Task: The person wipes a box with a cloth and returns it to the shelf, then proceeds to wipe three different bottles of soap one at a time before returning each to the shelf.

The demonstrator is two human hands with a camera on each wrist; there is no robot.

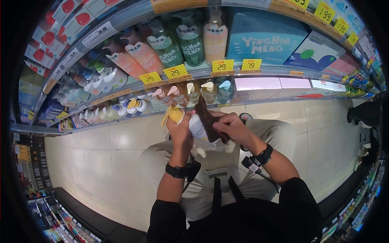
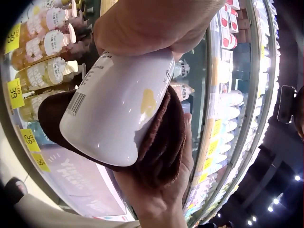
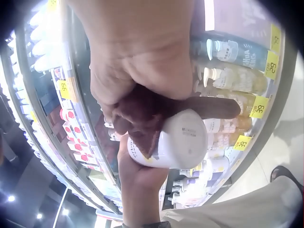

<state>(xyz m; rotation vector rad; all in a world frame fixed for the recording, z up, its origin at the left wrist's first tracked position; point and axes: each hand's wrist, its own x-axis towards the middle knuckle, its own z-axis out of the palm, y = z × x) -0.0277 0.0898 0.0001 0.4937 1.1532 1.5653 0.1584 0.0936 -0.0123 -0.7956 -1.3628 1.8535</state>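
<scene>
My left hand [image 1: 180,131] grips a white pump bottle [image 1: 198,128] near its neck, just below the yellow pump head [image 1: 173,116]. The bottle is tilted, its base toward my right hand. A brown cloth [image 1: 208,121] lies bunched against the bottle's side, and my right hand [image 1: 234,126] holds it there. In the left wrist view the bottle [image 2: 118,109] shows a barcode and a yellow patch, with the cloth [image 2: 164,142] wrapped partly behind it. The right wrist view shows the bottle's round base [image 3: 190,137] beside the cloth [image 3: 142,116].
Shelves in front hold several pump bottles [image 1: 192,44], a large blue box [image 1: 265,38] and yellow price tags [image 1: 223,65]. Lower down stand more pump bottles [image 1: 208,92] and pale pink boxes [image 1: 259,84]. My bent knees [image 1: 275,133] flank the hands above a tiled floor [image 1: 97,170].
</scene>
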